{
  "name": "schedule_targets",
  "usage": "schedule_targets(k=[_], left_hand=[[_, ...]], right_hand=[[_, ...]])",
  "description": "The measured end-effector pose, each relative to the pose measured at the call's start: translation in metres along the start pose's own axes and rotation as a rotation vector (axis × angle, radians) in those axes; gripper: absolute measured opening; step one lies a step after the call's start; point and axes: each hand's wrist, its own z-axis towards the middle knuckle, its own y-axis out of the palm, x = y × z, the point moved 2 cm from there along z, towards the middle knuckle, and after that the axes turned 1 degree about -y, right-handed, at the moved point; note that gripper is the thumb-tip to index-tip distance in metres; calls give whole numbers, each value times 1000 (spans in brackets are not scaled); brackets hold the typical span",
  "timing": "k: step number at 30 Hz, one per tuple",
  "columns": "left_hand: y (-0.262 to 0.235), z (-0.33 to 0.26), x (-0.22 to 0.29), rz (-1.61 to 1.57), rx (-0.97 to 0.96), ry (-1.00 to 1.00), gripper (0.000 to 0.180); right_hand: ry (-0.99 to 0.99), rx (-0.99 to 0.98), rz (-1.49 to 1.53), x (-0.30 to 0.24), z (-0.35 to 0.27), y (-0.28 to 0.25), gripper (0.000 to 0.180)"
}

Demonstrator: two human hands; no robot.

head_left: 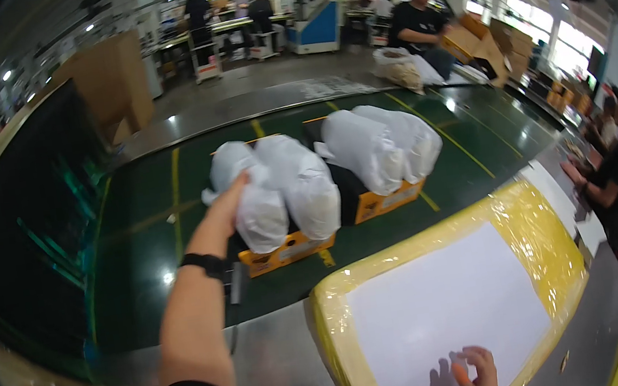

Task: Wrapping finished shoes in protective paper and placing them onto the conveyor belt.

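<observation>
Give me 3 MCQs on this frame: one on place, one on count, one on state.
1. Where is the left hand?
A. on a white bag in a yellow crate
B. on the white sheet
C. on a cardboard box

2. How many white bags fill the two yellow crates?
A. two
B. four
C. six

3. What state are the right hand fingers in?
A. flat and spread
B. curled, pinching at the white sheet
C. closed in a fist, raised

Answers: 1 A, the hand reaches out onto the leftmost bag. 2 B, two bags show per crate. 3 B, the fingertips meet on the sheet's surface.
</observation>
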Motion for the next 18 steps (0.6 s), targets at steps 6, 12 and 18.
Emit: schedule_targets(k=[6,12,18], left_hand=[[-13,1,-43,-25,90,226,78],[-4,-104,-138,457,51,88,89],[9,-142,-182,1396,0,556,56]], right_hand=[[8,-170,-247,15,-57,9,40],[7,-53,-449,-12,-88,20,46],[119,-16,-465,3,-60,25,53]])
